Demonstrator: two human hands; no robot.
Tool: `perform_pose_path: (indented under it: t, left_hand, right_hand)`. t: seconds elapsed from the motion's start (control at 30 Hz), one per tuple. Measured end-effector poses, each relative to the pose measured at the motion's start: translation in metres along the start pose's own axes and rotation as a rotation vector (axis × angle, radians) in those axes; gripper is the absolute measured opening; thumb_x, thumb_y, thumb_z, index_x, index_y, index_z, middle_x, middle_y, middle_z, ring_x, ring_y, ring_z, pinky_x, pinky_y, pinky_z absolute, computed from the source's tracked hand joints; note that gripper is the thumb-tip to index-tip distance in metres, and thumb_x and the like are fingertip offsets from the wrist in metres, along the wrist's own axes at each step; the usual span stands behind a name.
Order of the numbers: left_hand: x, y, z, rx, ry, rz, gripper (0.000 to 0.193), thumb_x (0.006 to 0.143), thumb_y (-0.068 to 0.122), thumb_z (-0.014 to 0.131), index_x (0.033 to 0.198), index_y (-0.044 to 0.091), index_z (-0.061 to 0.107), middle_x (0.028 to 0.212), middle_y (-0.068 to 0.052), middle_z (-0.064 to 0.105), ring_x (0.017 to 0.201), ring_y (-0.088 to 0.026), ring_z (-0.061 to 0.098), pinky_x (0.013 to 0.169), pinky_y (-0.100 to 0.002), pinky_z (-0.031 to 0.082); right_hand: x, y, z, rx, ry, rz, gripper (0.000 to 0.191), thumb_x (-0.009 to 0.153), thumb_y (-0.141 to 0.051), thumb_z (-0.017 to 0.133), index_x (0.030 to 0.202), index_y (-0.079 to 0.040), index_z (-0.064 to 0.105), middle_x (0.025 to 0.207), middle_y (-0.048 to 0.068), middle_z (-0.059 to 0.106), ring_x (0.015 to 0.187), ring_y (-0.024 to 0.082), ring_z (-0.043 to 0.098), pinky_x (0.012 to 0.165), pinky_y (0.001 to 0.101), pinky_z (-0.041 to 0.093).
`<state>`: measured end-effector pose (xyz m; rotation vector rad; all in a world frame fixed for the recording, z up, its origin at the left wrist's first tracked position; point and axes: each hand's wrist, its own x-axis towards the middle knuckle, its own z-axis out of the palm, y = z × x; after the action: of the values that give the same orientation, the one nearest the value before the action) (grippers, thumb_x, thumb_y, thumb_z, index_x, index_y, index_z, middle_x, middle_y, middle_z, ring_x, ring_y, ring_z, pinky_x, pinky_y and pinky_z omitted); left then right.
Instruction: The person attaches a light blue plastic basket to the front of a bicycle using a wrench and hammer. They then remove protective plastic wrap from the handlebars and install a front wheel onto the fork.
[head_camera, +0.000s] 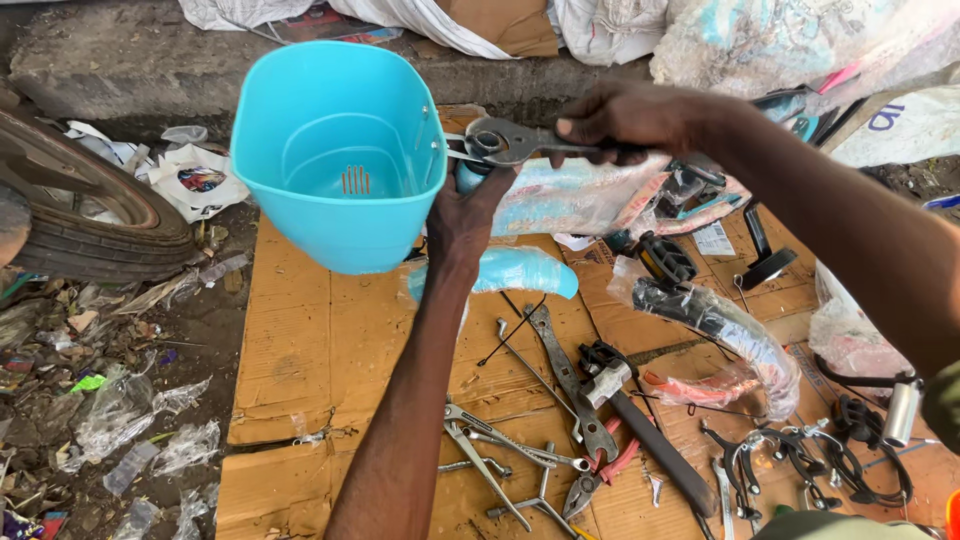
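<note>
A light blue plastic basket (335, 150) is held up over the cardboard, its open top facing me. My left hand (465, 215) grips it at its right side, next to a small blue part by the rim. My right hand (630, 118) holds grey metal pliers (505, 142) whose jaws bite on a fitting at the basket's right rim.
Flattened cardboard (320, 350) covers the ground. On it lie several wrenches and pliers (560, 400), a hammer (620, 385), wrapped bicycle parts (720, 330), a blue mudguard (520, 270) and brake parts (800, 455). A tyre (70, 215) stands at the left amid litter.
</note>
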<state>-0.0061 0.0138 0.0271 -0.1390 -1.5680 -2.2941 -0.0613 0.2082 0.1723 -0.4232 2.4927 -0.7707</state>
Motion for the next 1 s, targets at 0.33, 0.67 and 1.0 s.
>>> perform_pose_path:
  t: [0.33,0.67,1.0]
  left_hand:
    - [0.000,0.004,0.002,-0.002,-0.044,0.051,0.048,0.082,0.026,0.084,0.122,0.005,0.068,0.112,-0.007,0.072,0.102,-0.020,0.067,0.091,-0.040,0.054]
    - [0.004,-0.022,-0.001,0.217,-0.023,0.299,0.034,0.093,0.029,0.072,0.117,0.006,0.065,0.104,-0.006,0.069,0.097,-0.018,0.064,0.087,-0.038,0.052]
    - [-0.037,-0.017,-0.012,-1.024,0.256,-0.149,0.016,0.100,0.025,0.056,0.108,0.011,0.055,0.093,0.002,0.051,0.081,-0.013,0.050,0.074,-0.031,0.045]
  right_hand:
    - [-0.031,-0.003,0.034,0.166,0.037,0.007,0.040,0.107,-0.039,0.044,0.098,-0.006,0.065,0.061,0.002,0.049,0.047,0.010,0.034,0.040,0.0273,0.029]
    - [-0.061,-0.035,0.099,0.926,0.079,0.250,0.024,0.103,-0.035,0.047,0.094,-0.014,0.054,0.062,-0.004,0.045,0.045,0.006,0.029,0.037,0.0226,0.025]
    - [-0.061,-0.115,0.188,1.684,0.259,0.022,0.007,0.103,-0.011,0.049,0.101,-0.004,0.049,0.087,0.006,0.052,0.071,0.015,0.050,0.065,0.0289,0.050]
